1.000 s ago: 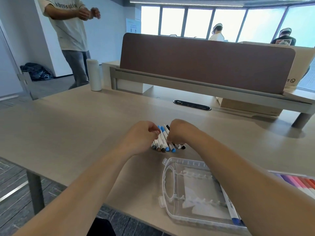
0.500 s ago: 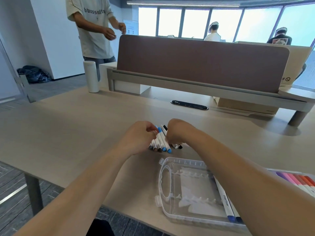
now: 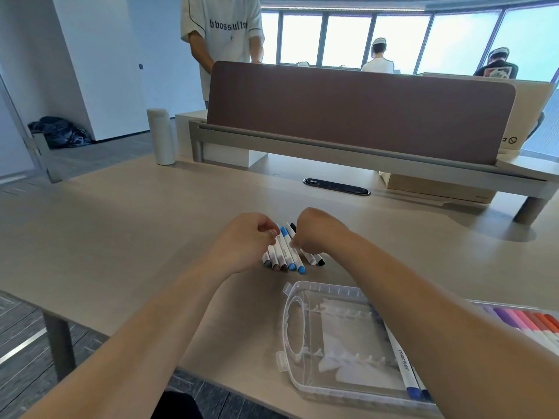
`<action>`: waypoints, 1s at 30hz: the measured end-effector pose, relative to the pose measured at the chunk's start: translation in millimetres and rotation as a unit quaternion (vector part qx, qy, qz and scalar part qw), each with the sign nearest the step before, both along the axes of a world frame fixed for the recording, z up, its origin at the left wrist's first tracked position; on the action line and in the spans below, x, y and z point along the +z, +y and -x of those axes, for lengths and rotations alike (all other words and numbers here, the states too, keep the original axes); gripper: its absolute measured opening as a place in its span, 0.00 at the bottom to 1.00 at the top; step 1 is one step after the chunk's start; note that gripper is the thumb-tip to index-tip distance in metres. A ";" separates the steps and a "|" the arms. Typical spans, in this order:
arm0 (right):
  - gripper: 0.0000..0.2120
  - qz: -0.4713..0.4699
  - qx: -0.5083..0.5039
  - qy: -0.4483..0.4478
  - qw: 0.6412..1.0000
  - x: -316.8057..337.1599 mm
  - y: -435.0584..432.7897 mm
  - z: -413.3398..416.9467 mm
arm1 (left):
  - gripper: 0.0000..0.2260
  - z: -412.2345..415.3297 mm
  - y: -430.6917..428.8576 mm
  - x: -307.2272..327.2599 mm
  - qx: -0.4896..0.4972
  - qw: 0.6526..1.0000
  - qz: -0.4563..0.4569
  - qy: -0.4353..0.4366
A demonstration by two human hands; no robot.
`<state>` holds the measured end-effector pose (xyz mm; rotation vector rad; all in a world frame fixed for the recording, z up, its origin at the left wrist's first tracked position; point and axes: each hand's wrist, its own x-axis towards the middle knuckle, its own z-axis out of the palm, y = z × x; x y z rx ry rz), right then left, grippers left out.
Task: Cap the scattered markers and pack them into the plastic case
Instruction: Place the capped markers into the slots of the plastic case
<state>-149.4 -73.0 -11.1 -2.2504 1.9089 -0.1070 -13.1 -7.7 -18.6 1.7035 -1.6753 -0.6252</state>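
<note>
Glaring windows (image 3: 402, 34), warped edges

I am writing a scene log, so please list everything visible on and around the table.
table: one, beige, foreground
markers: at least seven, blue, brown, grey, black caps, between the hands
case: one, clear, open, near edge
blue markers: about two, inside case
packed markers: one row, purple to red, far right
bottle: one, white, far left
divider: one, brown, behind
people: three, background
left hand: one, grips markers
right hand: one, grips markers
</note>
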 end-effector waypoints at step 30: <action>0.14 -0.147 -0.029 -0.050 0.987 48.6 133.5 104.3 | 0.17 91.7 84.8 -0.4 -0.134 0.988 -0.008 -0.081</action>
